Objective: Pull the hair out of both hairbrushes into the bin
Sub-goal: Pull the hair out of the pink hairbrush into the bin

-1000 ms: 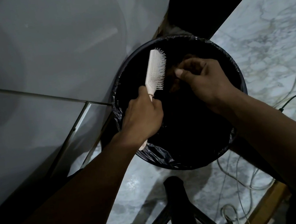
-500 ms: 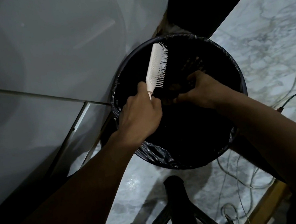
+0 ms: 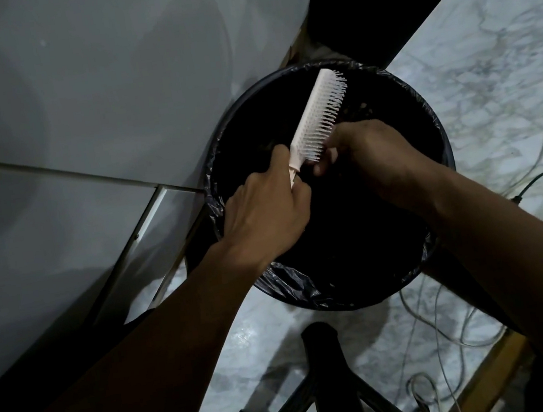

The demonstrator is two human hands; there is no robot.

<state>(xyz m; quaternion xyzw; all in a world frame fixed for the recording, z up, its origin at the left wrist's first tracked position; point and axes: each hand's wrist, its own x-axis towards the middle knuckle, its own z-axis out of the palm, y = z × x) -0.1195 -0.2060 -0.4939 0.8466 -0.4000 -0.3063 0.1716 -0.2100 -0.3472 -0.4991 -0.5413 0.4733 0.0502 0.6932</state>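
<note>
left hand (image 3: 265, 211) grips hairbrush (image 3: 319, 118) handle; right hand (image 3: 373, 161) fingers pinch its bristles

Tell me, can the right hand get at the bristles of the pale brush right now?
Probably yes: the right hand is already at the bristles of the brush, which face it uncovered, while the left hand holds only the handle.

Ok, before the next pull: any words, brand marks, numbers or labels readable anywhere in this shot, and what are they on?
None can be read.
Pale hairbrush held by the left hand: back and handle show no print.
Black bin and its black liner: no label shows.
Grey panel on the left and marble floor: plain, no text.
The right hand works at the bristles; the frame is dim, so small marks could be missed.
</note>
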